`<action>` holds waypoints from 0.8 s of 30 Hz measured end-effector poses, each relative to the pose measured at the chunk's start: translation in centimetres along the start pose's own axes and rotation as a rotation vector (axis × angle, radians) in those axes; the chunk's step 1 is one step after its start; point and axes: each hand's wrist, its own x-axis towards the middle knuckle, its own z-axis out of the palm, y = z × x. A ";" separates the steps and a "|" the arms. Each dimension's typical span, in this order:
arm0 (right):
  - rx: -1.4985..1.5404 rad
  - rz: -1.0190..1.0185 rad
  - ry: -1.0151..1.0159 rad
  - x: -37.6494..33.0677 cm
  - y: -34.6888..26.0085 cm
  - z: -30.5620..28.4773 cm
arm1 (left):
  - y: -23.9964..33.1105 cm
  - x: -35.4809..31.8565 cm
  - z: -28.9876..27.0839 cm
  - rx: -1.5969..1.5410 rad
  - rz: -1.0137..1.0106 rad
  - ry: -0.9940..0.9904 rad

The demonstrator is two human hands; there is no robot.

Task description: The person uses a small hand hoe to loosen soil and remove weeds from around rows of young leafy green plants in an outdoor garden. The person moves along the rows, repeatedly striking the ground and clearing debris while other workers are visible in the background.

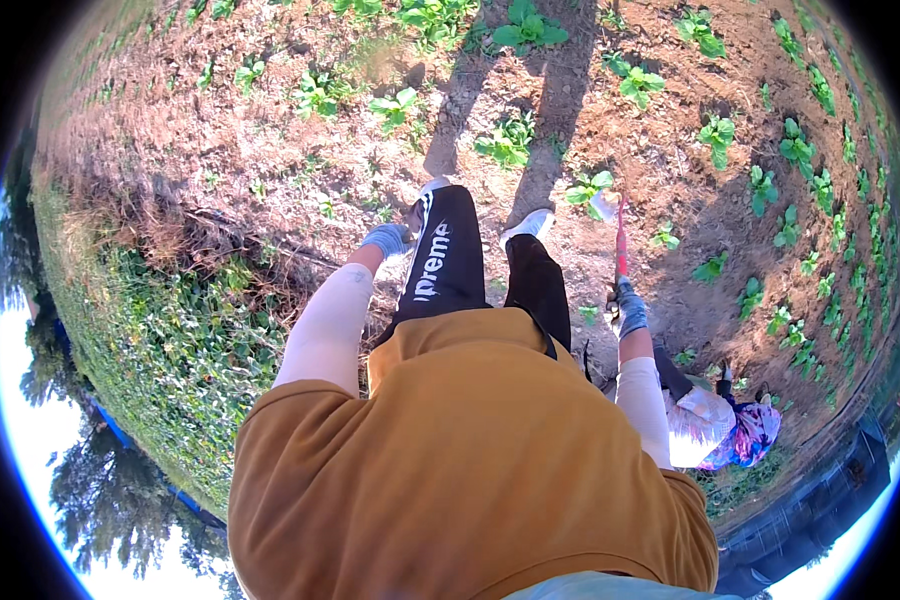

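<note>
My right hand [626, 308], in a grey-blue work glove, is closed around the red handle of a hand hoe [622, 240]. The hoe points away from me over the soil, its pale blade [604, 207] glaring in the sun beside a leafy seedling [590, 187]. My left hand [388, 239], gloved alike, hangs by my left leg near the knee. Its fingers turn in toward the trousers and are too small and unclear to read. White sleeves cover both forearms.
Rows of young leafy plants [798, 148] grow in dry brown soil ahead and to the right. Dense green weeds [170, 340] and dry stalks [220, 235] line the left. Another person in a bright patterned garment [750, 435] bends close by on my right. My shoes [530, 224] stand between seedlings.
</note>
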 end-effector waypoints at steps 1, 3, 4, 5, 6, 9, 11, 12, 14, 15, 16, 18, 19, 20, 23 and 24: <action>0.021 0.010 -0.001 0.2 0.8 0.6 | -1.5 0.4 -0.6 0.018 -0.009 -0.010; 0.073 0.006 -0.038 2.0 2.6 1.8 | -9.5 3.0 1.3 0.020 0.049 0.039; 0.125 -0.024 -0.019 3.1 3.5 2.0 | -8.4 3.1 -1.6 0.051 0.026 -0.054; 0.180 -0.053 0.000 4.1 4.4 2.2 | -7.3 2.7 -4.4 0.091 0.001 -0.145; 0.135 -0.095 0.046 1.6 4.2 5.4 | -6.8 1.5 -6.4 0.141 -0.025 -0.151; 0.296 -0.040 0.007 0.7 6.2 10.1 | -8.4 0.7 -10.0 -0.021 -0.010 -0.025; 0.371 -0.056 -0.018 -0.3 7.8 13.8 | -10.0 1.7 -12.3 0.110 0.137 -0.016; 0.402 -0.063 -0.037 -1.1 8.6 15.4 | -10.8 2.7 -13.1 0.156 0.141 -0.037; 0.450 -0.064 -0.028 -2.6 10.3 18.9 | -12.8 4.1 -14.2 0.178 0.183 -0.056; 0.503 -0.065 -0.019 -3.2 11.0 20.8 | -12.8 4.0 -15.8 0.162 0.229 -0.052; 0.554 -0.057 -0.023 -3.6 12.0 22.6 | -13.3 3.5 -17.1 0.149 0.260 -0.047; 0.605 -0.037 -0.039 -3.9 13.0 26.0 | -14.6 3.5 -18.2 0.169 0.315 -0.063; 0.586 -0.039 -0.027 -3.9 13.3 27.6 | -15.3 3.6 -18.7 0.179 0.343 -0.071; 0.653 -0.019 -0.079 -3.8 13.4 29.2 | -16.3 3.7 -18.9 0.143 0.364 -0.060; 0.695 0.011 -0.154 -3.3 13.8 32.9 | -17.5 3.3 -19.5 0.156 0.326 -0.101; 0.691 0.004 -0.167 -2.6 14.1 33.8 | -18.1 3.4 -19.3 0.163 0.328 -0.098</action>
